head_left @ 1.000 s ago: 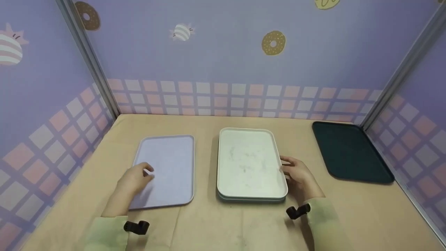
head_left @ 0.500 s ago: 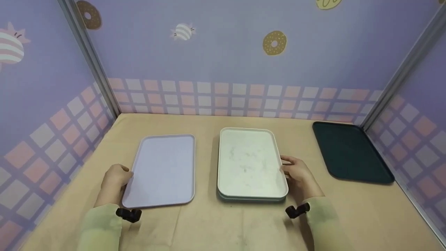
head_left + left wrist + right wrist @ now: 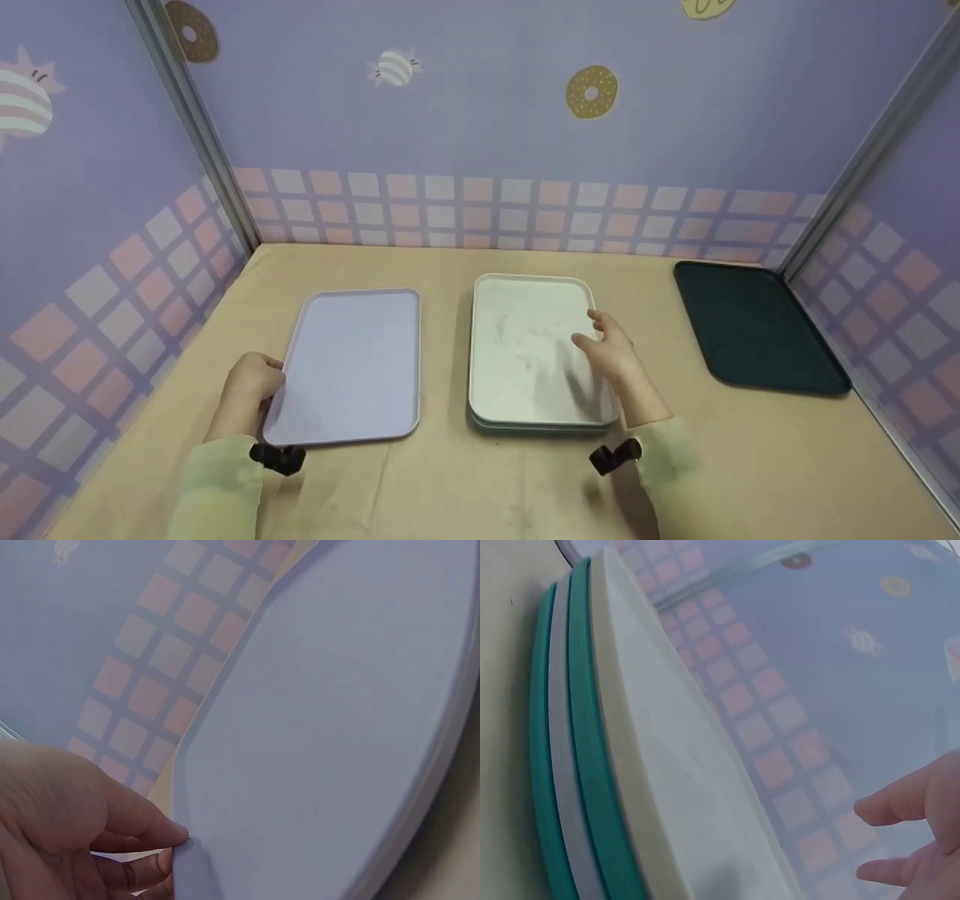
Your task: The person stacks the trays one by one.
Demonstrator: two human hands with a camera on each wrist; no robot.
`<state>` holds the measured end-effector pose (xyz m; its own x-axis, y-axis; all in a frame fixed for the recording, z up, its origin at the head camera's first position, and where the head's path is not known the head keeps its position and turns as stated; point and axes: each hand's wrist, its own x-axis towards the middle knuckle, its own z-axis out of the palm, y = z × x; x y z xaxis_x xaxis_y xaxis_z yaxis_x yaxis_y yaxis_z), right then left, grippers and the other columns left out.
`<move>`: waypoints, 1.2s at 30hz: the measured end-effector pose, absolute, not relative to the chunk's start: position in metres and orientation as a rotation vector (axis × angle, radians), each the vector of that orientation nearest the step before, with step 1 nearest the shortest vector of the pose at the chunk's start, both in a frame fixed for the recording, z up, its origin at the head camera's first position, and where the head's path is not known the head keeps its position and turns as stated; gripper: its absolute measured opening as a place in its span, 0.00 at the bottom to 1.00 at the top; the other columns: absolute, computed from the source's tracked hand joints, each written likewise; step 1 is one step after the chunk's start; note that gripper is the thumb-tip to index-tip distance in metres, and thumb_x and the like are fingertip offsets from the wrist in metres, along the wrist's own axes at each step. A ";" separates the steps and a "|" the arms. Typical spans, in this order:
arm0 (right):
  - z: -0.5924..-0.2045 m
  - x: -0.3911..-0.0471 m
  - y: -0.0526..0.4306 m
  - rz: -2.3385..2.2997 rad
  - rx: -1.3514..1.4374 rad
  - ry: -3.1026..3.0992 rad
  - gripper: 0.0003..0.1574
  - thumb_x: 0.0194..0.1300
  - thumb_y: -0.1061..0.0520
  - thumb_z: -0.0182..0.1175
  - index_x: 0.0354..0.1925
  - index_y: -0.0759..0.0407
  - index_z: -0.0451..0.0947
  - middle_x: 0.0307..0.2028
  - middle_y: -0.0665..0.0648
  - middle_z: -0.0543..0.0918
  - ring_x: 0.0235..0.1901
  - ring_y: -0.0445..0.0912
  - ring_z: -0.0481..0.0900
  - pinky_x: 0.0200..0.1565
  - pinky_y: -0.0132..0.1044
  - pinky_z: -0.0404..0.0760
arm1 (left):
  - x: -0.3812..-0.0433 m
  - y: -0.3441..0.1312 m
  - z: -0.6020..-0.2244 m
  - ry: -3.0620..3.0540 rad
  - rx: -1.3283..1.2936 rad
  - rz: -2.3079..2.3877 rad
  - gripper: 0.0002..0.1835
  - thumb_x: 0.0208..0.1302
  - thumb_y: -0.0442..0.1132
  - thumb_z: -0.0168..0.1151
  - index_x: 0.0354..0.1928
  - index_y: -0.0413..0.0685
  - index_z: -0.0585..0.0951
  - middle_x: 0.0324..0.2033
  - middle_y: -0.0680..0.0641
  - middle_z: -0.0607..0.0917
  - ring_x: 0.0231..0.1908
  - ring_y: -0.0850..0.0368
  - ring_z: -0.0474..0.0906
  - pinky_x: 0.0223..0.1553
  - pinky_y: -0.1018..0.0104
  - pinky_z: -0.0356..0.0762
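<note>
A lavender tray (image 3: 352,367) lies flat on the table at the left. My left hand (image 3: 253,379) is at its left edge; in the left wrist view, the thumb (image 3: 176,834) presses on the rim with fingers curled beside and below it. Mid-table stands a stack topped by a white tray (image 3: 525,352) with grey smudges. Beneath it the right wrist view shows a green tray (image 3: 592,742), a pale greyish one (image 3: 564,765) and another green one (image 3: 544,772). Over the white tray's right side hovers my right hand (image 3: 615,352), thumb and fingers spread, holding nothing.
A dark green tray (image 3: 757,330) lies at the far right near the side wall. The table (image 3: 450,495) has a beige cover. Purple patterned walls (image 3: 480,127) enclose it at the back and both sides.
My left hand moved from above the lavender tray to its left edge and took hold. My right hand let go of the stack's right side and rose leftward over the white tray.
</note>
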<state>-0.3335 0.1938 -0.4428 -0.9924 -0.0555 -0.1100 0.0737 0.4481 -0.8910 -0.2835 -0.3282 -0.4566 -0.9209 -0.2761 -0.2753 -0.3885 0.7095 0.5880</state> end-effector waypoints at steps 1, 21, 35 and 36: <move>-0.442 -0.334 0.188 -1.584 -0.004 2.591 0.42 0.76 0.55 0.55 0.79 0.63 0.52 0.78 0.73 0.55 0.78 0.72 0.44 0.75 0.70 0.55 | -0.284 -0.328 -0.457 2.746 -0.534 1.008 0.26 0.64 0.32 0.47 0.63 0.23 0.74 0.61 0.21 0.74 0.59 0.27 0.75 0.52 0.49 0.84; -0.437 -0.320 0.073 -1.886 -0.230 2.246 0.30 0.74 0.59 0.56 0.71 0.63 0.69 0.69 0.69 0.72 0.71 0.64 0.69 0.71 0.62 0.70 | -0.276 -0.330 -0.453 2.576 -0.549 1.352 0.28 0.63 0.27 0.48 0.66 0.22 0.68 0.55 0.27 0.78 0.41 0.49 0.80 0.36 0.64 0.81; -0.443 -0.318 0.035 -1.867 -0.193 1.624 0.43 0.77 0.51 0.53 0.81 0.59 0.50 0.79 0.73 0.51 0.76 0.72 0.57 0.76 0.66 0.57 | -0.270 -0.329 -0.453 2.501 -0.580 1.543 0.27 0.68 0.28 0.50 0.67 0.22 0.67 0.45 0.39 0.82 0.36 0.57 0.77 0.32 0.69 0.76; -0.443 -0.319 0.033 -1.859 -0.185 1.614 0.44 0.78 0.51 0.53 0.82 0.59 0.48 0.80 0.74 0.50 0.76 0.73 0.56 0.77 0.66 0.55 | -0.269 -0.329 -0.452 2.488 -0.580 1.552 0.27 0.68 0.28 0.50 0.68 0.22 0.67 0.46 0.38 0.82 0.36 0.57 0.78 0.33 0.69 0.77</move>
<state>-0.3187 0.0325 -0.4428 -0.7722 -0.5565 -0.3065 0.3817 -0.0207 -0.9241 -0.2695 -0.3290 -0.4518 -0.9137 -0.2421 -0.3264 -0.3997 0.3894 0.8299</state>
